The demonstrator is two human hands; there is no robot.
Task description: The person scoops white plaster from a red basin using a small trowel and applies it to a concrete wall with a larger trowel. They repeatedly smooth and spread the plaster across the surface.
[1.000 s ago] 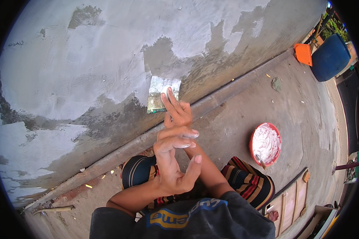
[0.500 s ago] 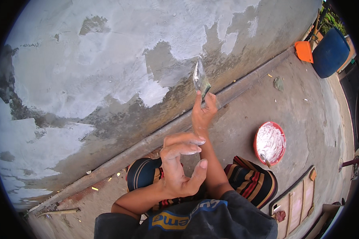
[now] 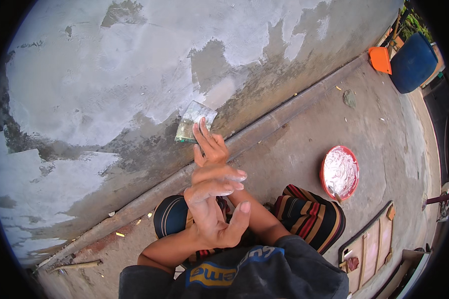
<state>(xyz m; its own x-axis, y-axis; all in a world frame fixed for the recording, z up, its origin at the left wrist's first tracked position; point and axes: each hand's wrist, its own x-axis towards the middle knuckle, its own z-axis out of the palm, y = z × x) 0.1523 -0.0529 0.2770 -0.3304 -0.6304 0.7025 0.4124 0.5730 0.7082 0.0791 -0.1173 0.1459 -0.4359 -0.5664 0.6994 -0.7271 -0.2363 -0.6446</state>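
My right hand (image 3: 214,149) grips a thin square putty scraper (image 3: 197,117), its fingers spread over the flat blade. The blade's face lies at or very near the grey wall (image 3: 149,132), just below a patch of pale, fresh-looking putty (image 3: 219,93); firm contact cannot be made out. Nearer to me, my left hand (image 3: 212,212) hovers in front of my right forearm. Its fingers are curved, the thumb stands apart, and nothing is in it. Whitish smears mark the fingertips.
A red bowl (image 3: 357,172) of white putty, with a tool's handle (image 3: 337,197) at its rim, stands on the concrete floor to the right. Beyond are an orange dustpan-like piece (image 3: 380,60) and a blue barrel (image 3: 414,62). A framed panel (image 3: 368,249) lies at lower right, a stick (image 3: 77,265) at lower left.
My right hand has moved left and closer to me along the wall. The scraper has turned from nearly edge-on to showing its flat face. My left hand has shifted slightly left, still empty.
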